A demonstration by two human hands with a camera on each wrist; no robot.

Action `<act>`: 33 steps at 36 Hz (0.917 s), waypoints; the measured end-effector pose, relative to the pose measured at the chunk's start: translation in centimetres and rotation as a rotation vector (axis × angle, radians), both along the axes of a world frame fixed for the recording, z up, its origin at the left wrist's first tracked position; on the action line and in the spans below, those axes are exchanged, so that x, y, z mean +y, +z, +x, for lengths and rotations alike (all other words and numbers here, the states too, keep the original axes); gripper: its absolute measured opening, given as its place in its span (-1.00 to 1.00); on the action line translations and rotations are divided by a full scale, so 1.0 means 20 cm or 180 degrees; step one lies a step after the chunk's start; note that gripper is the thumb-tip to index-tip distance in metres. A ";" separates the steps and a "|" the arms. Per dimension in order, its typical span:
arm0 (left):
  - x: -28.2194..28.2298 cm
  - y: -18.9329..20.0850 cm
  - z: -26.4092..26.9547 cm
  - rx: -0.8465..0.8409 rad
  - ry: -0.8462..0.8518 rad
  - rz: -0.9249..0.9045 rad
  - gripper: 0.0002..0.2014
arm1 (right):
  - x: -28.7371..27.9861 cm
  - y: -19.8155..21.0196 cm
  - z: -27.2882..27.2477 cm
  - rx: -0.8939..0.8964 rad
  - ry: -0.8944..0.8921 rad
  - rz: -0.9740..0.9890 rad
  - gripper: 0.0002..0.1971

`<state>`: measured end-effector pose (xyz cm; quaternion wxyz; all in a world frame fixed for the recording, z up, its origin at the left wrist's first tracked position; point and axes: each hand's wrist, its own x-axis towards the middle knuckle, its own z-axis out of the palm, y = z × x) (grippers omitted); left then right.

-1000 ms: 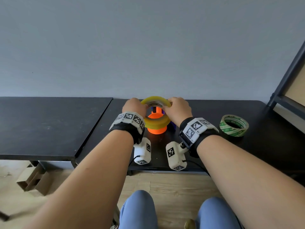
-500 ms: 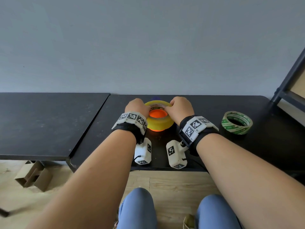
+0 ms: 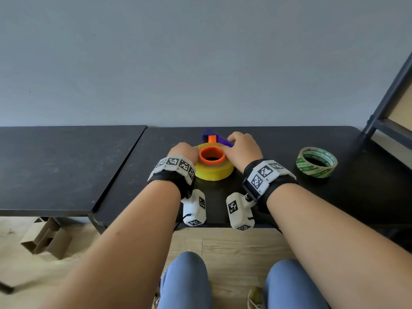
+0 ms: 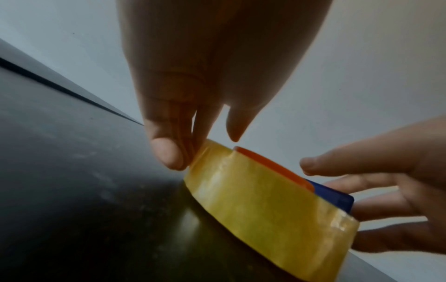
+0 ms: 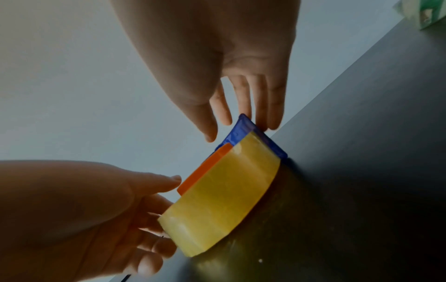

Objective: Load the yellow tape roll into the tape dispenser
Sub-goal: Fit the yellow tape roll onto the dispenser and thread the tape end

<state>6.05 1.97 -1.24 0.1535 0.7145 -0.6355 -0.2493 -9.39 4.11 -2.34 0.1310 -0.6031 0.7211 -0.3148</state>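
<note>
On the black table (image 3: pixel 289 139), the yellow tape roll (image 3: pixel 214 171) already sat around the orange hub (image 3: pixel 211 155) of the tape dispenser (image 3: pixel 208 133). The left hand (image 3: pixel 184 152) loosely held the roll's outer wall with curled fingers. The right hand (image 3: pixel 243 148), fingers nearly straight, touched the dispenser. Threading the tape end probably remained.

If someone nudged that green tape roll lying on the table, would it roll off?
Probably not: the green tape roll lies flat on the black table, so it would likely slide. Being a hollow ring, it looks light and stiff.
</note>
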 end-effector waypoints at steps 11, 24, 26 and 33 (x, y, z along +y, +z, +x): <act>0.00 -0.03 -0.01 0.0630 0.0088 0.0150 -0.53 | 0.03 0.01 0.03 0.0047 -0.0175 0.0386 -0.48; 0.02 0.03 -0.04 0.2865 0.0152 0.0173 -0.49 | 0.04 0.03 -0.01 -0.1672 -0.0400 0.0635 -0.64; 0.03 0.07 -0.06 0.3255 0.0272 0.0265 -0.60 | 0.04 0.04 -0.04 -0.1960 -0.0415 0.0693 -0.74; 0.07 0.14 -0.12 0.3515 -0.0052 0.0353 -0.57 | 0.08 0.04 -0.07 -0.2017 -0.0404 0.0839 -0.81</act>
